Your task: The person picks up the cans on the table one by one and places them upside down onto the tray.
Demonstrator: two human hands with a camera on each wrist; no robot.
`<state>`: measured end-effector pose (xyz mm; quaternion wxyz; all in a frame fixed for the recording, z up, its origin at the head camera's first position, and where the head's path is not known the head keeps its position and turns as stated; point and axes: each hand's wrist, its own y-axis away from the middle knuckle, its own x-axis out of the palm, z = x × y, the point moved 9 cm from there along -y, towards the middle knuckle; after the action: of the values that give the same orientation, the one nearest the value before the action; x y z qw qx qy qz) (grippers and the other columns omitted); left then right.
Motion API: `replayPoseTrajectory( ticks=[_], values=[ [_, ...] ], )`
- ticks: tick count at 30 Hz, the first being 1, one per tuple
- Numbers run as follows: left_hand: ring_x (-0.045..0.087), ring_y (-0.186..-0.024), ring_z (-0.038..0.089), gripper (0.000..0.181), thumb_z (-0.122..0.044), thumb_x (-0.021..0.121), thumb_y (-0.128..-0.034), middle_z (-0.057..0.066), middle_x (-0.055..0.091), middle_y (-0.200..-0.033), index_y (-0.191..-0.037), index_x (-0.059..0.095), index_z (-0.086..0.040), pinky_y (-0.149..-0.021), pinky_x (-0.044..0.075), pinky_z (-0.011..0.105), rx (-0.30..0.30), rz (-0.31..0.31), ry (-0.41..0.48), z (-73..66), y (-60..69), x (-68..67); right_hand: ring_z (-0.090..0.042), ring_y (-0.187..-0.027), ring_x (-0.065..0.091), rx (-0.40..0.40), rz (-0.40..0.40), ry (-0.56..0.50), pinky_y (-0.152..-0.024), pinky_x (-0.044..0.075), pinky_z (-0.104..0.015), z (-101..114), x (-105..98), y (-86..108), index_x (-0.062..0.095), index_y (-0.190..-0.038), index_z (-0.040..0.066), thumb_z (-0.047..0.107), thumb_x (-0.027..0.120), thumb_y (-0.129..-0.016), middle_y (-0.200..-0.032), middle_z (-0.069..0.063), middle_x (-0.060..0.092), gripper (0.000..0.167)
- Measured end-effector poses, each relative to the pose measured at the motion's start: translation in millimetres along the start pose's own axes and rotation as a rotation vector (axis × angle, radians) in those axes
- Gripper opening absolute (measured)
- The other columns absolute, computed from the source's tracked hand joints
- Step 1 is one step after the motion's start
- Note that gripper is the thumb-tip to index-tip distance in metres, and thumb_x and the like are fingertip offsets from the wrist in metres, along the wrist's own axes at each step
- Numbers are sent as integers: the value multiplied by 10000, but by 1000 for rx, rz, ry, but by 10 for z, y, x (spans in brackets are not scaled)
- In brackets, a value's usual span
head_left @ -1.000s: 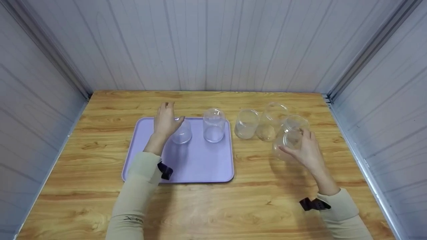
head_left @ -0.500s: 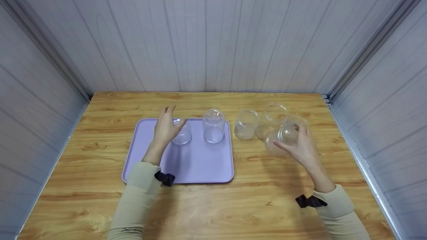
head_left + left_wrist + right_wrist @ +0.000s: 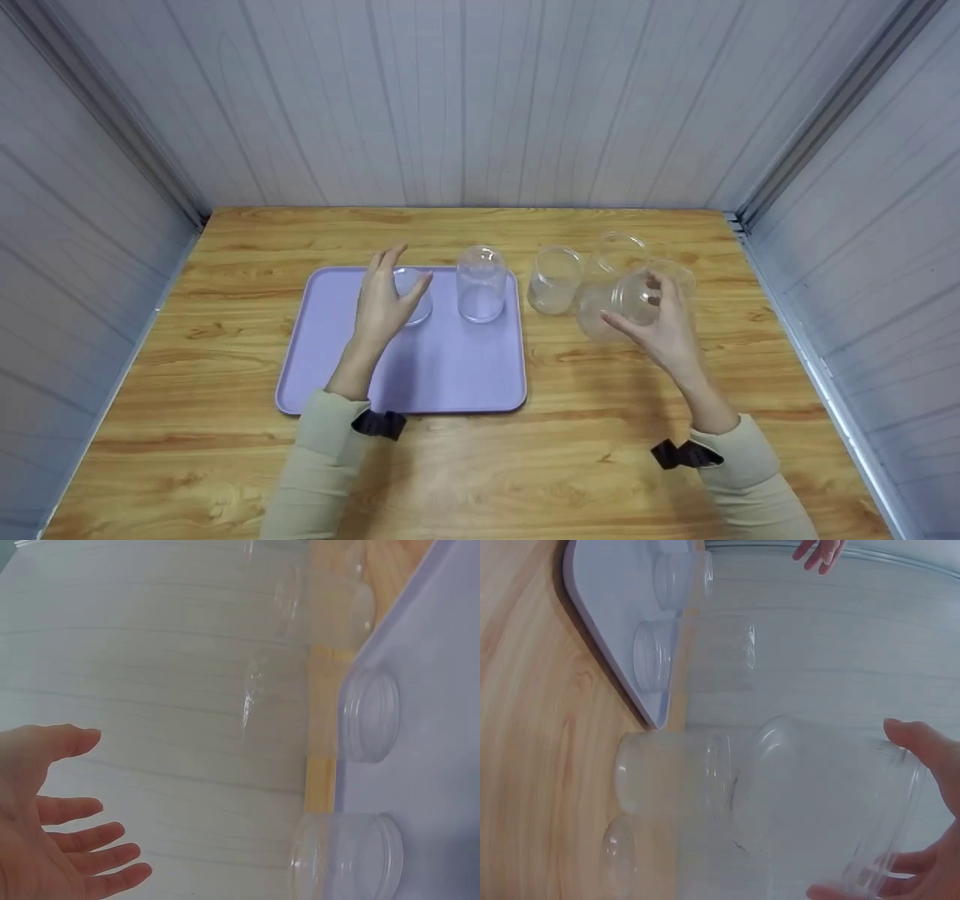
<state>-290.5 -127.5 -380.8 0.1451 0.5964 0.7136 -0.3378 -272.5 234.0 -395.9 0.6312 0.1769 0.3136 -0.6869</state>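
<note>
The right hand [image 3: 664,330] grips a clear jar [image 3: 600,311] near its rim and holds it tilted above the table; the right wrist view shows thumb and fingers around one end of the jar [image 3: 817,802]. Over the purple tray [image 3: 450,375] the left hand [image 3: 384,307] hovers with fingers spread, holding nothing, as in the left wrist view, where the hand [image 3: 60,825] is empty. Beside it on the tray stands a short clear jar [image 3: 416,307], partly hidden by the hand. A taller clear jar [image 3: 481,285] stands at the tray's right.
Just right of the tray, a short clear jar [image 3: 553,285] stands on the wooden table [image 3: 562,465]. Behind the held jar are a taller clear one [image 3: 621,251] and another [image 3: 681,276], partly hidden. Pale panels [image 3: 450,105] enclose the table's back and sides.
The right hand has carried its jar leftward, and the jar tilts more. My left hand has shifted slightly right and toward the front, still empty. The standing jars have not moved.
</note>
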Motion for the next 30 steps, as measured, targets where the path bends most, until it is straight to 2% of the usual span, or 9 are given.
replayPoseTrajectory(
  ticks=[5,11,15,23,30],
  values=[
    [443,-1091,336,512,-191,643,-808,205,480,-1168,-1213,464,68,-922,367,431,35,-62,78,-42,59,7,-350,-1048,438,-1,-30,-67,-842,395,-462,9,19,1,328,-1286,-22,349,748,-687,-1208,-189,409,820],
    [474,-1022,300,464,-175,648,-805,175,521,-1117,-1179,501,57,-802,437,390,46,-120,149,-66,129,34,-347,-1052,450,2,-48,-163,-801,436,-441,26,58,-1,343,-1282,0,315,757,-684,-1217,-180,411,793],
    [475,-1030,309,456,-157,647,-805,176,518,-1140,-1177,496,59,-786,442,384,47,-127,191,-81,163,82,-344,-1063,463,2,-57,-207,-809,441,-442,20,95,0,336,-1295,-6,282,753,-696,-1232,-172,416,785],
    [477,-1035,294,425,-187,616,-834,147,527,-1147,-1183,506,28,-782,447,384,46,-129,264,-124,219,208,-295,-1073,429,14,-32,-400,-920,350,-418,-17,212,-7,295,-1317,-10,110,714,-736,-1235,-159,374,726],
    [473,-1062,315,454,-232,580,-861,137,510,-1172,-1220,475,24,-782,451,410,44,-100,363,-163,268,326,-278,-1038,433,49,-22,-469,-888,381,-368,-39,283,-15,320,-1292,-35,105,701,-742,-1210,-167,391,683]
  ],
)
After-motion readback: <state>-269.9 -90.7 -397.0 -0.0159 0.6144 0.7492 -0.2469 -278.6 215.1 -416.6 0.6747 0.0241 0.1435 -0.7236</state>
